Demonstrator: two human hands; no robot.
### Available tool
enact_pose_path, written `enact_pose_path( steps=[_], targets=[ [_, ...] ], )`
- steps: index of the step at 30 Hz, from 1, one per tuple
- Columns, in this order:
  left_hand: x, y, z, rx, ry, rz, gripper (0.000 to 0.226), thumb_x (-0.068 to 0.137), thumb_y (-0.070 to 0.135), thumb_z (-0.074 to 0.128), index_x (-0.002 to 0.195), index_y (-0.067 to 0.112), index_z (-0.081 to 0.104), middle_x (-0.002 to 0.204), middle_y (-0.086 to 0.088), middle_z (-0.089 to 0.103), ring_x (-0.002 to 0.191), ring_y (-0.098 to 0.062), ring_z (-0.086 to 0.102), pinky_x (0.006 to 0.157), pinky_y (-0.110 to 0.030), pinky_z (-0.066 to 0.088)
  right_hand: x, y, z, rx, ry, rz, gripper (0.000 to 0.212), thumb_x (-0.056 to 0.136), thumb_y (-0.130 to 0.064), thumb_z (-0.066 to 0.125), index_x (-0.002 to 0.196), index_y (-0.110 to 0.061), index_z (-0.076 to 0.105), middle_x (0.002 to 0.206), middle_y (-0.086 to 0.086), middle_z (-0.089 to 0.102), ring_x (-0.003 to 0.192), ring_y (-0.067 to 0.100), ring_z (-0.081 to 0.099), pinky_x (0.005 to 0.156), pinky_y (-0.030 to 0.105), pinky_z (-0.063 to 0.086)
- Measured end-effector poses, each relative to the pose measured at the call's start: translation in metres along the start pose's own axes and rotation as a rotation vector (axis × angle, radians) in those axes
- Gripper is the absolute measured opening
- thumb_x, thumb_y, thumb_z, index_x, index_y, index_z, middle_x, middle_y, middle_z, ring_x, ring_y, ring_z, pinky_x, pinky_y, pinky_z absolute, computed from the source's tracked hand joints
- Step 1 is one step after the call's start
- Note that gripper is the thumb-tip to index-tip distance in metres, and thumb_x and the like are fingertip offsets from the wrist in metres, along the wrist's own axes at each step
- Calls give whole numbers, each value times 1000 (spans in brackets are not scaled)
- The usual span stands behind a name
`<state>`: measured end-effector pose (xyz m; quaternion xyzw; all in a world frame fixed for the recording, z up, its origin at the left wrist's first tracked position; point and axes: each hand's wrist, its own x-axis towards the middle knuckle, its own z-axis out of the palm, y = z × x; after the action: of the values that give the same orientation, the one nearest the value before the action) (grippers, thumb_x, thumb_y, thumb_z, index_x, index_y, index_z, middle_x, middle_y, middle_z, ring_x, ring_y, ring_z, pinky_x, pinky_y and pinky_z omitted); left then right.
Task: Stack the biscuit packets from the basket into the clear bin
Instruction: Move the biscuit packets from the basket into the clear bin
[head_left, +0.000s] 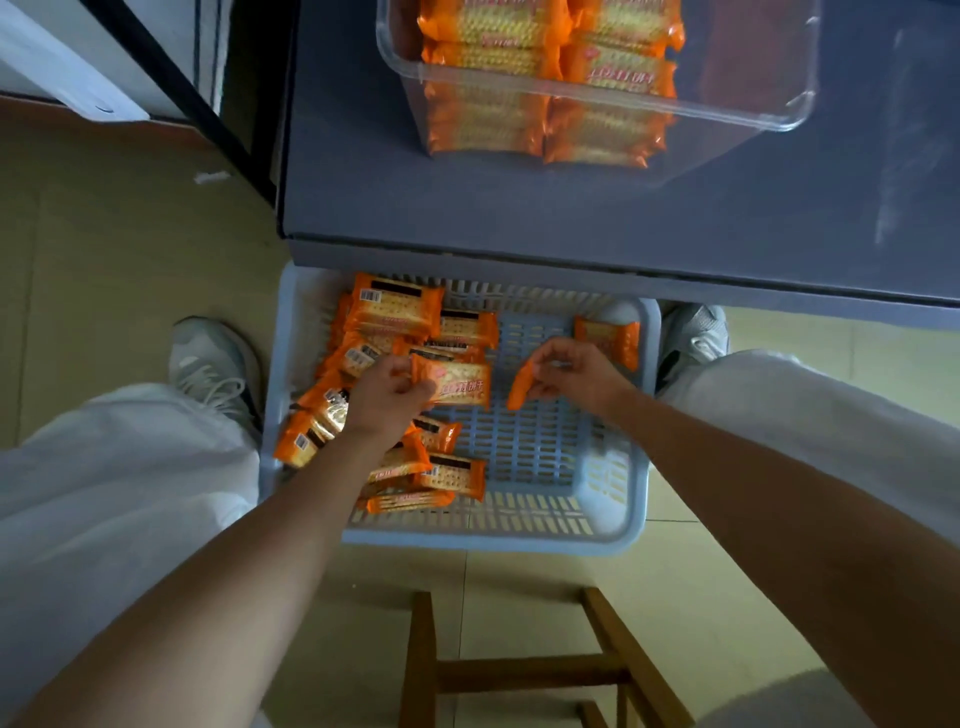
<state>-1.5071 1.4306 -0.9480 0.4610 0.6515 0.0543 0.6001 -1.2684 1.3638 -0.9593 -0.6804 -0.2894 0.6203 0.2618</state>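
Reaching down, both forearms stretch into the basket (613, 535), which sits on the floor partly under the worktop (467, 208). The left hand (387, 395) curls its fingers round one end of a packet (462, 385), held flat with its printed face up. The right hand (574, 371) pinches a second packet (519, 388) by one end, so it hangs edge-on and tilted downward. Both packets are orange, with pale biscuits pictured on them. A loose pile (395, 317) of like packets fills the basket's left side, and a lone packet (607, 336) lies in its far right corner. On the grey worktop the clear bin (753, 111) holds two neat stacks (545, 78) side by side at its left.
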Motion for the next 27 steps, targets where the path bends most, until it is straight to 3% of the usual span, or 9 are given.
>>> enact_pose_path(
  steps=[2,6,11,13,15,16,19,24,27],
  targets=[
    [-10,7,-3,-5,9,3,22,85,14,71,101,17,56,98,-4,65,94,-20,64,90,-43,53,-10,-13,-1,53,-21,-21,14,96,1,50,86,-9,51,75,6,68,61,8,68,60,20,55],
    [-27,21,-10,44,41,25,30,85,21,71,111,10,59,109,-7,66,102,-22,63,92,-40,51,-30,-33,-3,139,-45,-26,18,98,-2,46,86,-14,48,92,12,67,63,16,68,64,28,56],
    [-56,37,-14,24,57,51,26,85,20,71,106,12,59,107,-10,66,101,-27,63,93,-46,51,-53,-61,-2,324,-52,-43,19,97,-2,38,82,-12,45,72,9,70,62,23,67,70,36,53],
    [-66,45,-13,14,54,84,21,85,16,71,102,12,58,98,-6,63,97,-25,63,90,-42,52,-62,-71,0,275,-25,-76,14,97,-18,45,84,-13,45,74,9,69,62,23,65,70,36,51],
    [-76,54,-13,-12,55,116,11,88,11,67,89,14,56,90,-1,60,88,-18,61,80,-29,53,-72,-81,1,192,25,-133,21,93,-27,60,82,-16,46,73,5,66,61,18,60,62,27,50],
    [-81,58,-14,-29,52,124,15,88,9,66,82,17,56,88,0,59,87,-16,60,79,-27,53,-76,-86,1,172,40,-156,23,90,-23,65,80,-18,45,73,3,63,60,16,58,57,23,48],
    [-85,63,-22,-29,59,140,22,85,9,69,77,25,57,94,-4,66,98,-26,65,91,-45,53,-86,-98,-1,185,43,-196,26,88,0,62,83,-17,45,82,4,64,60,9,61,46,15,43],
    [-84,58,-35,-31,141,134,17,85,17,71,83,25,56,101,-8,67,95,-30,66,87,-49,54,-99,-107,-9,48,76,-215,25,89,4,57,102,-16,52,116,4,59,72,9,62,53,15,49],
    [-92,61,-41,-68,151,139,11,84,18,71,92,17,64,97,-8,70,90,-32,68,84,-52,55,-107,-111,-11,44,80,-223,29,89,9,56,110,-10,50,109,10,62,78,16,65,61,19,54]
  ],
)
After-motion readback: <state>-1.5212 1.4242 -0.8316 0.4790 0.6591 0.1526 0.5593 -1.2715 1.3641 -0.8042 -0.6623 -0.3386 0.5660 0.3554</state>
